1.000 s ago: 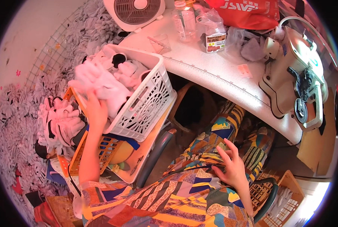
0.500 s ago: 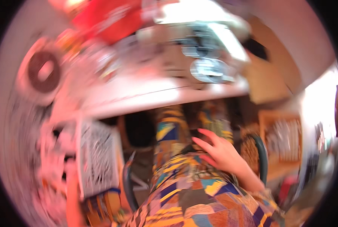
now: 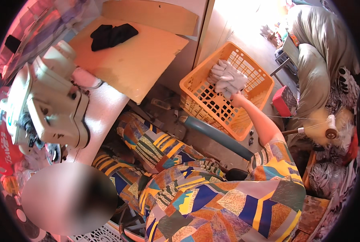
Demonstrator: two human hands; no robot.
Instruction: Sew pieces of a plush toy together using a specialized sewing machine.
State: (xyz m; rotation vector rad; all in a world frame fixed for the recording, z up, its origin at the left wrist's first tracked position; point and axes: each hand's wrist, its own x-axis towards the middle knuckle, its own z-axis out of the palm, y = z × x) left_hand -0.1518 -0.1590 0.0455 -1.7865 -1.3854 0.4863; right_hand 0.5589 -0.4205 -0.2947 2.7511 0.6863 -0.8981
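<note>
My right hand (image 3: 237, 99) reaches out to the right, down into an orange plastic basket (image 3: 200, 67) with a lattice of holes. It is closed on the near edge of a stack of white gloves (image 3: 227, 78), whose fabric fingers fan out. The stack hides most of my own fingertips. Gaps in the basket's bottom show below the gloves. My left hand is out of view; a blurred oval covers part of the lower left.
A dark chair armrest (image 3: 218, 137) lies between my lap and the basket. On the left, a pale sewing machine (image 3: 57, 115) stands on a white table (image 3: 103, 115). Black cloth (image 3: 112, 36) lies on cardboard (image 3: 127, 66) beyond. A red box (image 3: 284, 101) sits right of the basket.
The view has swung to the right. My right hand, open over my lap before, has stretched into the basket and closed on the gloves. The left forearm has left the view.
</note>
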